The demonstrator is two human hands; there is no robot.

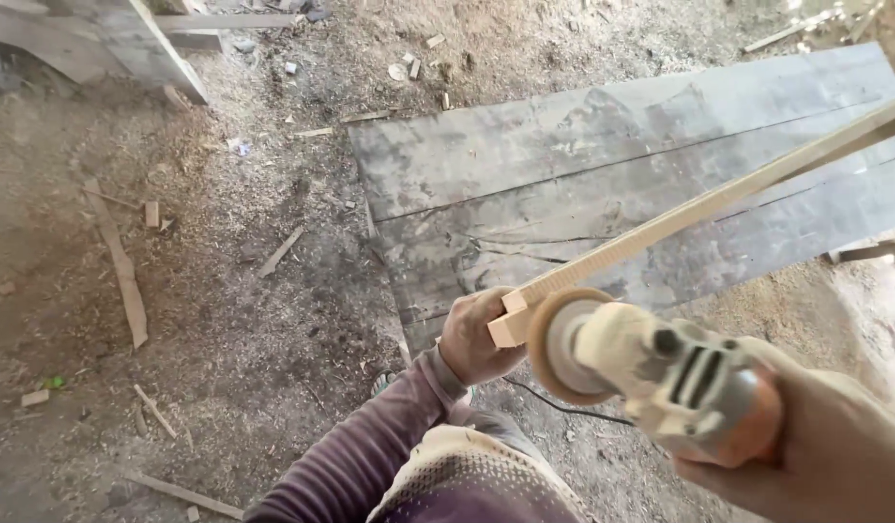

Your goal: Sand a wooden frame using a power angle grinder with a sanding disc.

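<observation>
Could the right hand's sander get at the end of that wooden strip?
Probably yes: the sander in the right hand has its disc right at the wooden strip end, which the left hand holds; nothing lies between.

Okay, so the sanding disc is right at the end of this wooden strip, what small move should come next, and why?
Probably ease the disc lightly against the strip's notched end. The left hand grips the strip just behind that end, and the right hand holds the grinder with its disc beside the end; actual contact is unclear.
</observation>
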